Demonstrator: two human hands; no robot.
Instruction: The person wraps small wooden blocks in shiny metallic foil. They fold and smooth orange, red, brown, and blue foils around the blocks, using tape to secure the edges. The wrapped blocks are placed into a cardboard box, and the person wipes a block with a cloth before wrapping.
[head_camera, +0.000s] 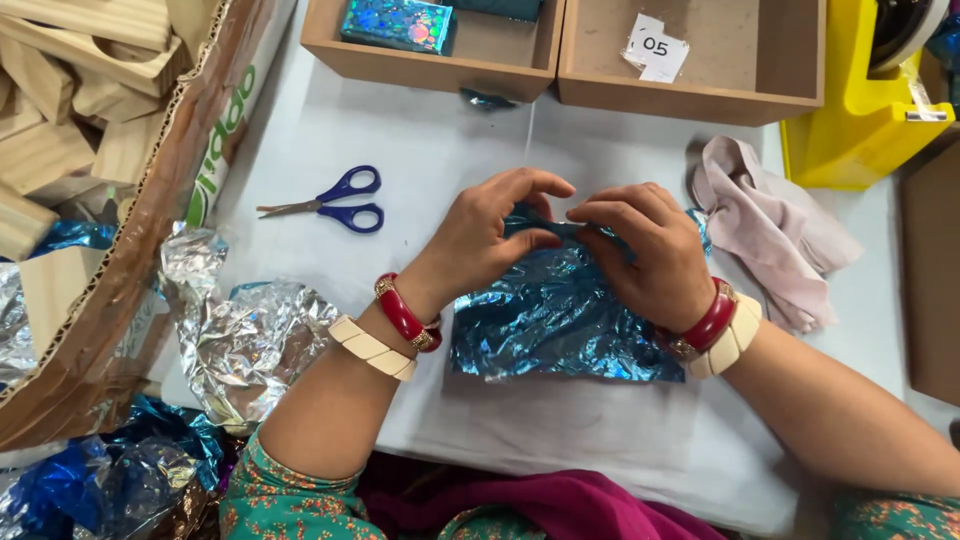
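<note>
A crumpled sheet of blue foil (560, 320) lies on the white table (420, 140), and its far edge is gathered up between the 2 hands. The left hand (485, 240) has its fingers curled almost closed, thumb and forefinger pinching the raised foil edge, and the right hand (650, 250) mirrors it just beside, fingertips bent in and nipping the same fold, so that the 2 sets of fingertips nearly touch. Whether anything is wrapped inside the foil under the fingers cannot be told. Each wrist wears a red bangle and a cream one. Beyond the left fingers and off to their left lie blue-handled scissors (335, 203), closed. Near the left forearm sits a heap of silver foil (250, 340). Just past the right fingers, to their right, lies a pale pink cloth (770, 225), and further out a yellow tape dispenser (860, 110). Straight ahead of the fingertips stand 2 brown trays (690, 95), one holding a sparkly blue box (398, 24). Far to the left, a cardboard box (130, 270) holds wooden blocks (70, 110).
</note>
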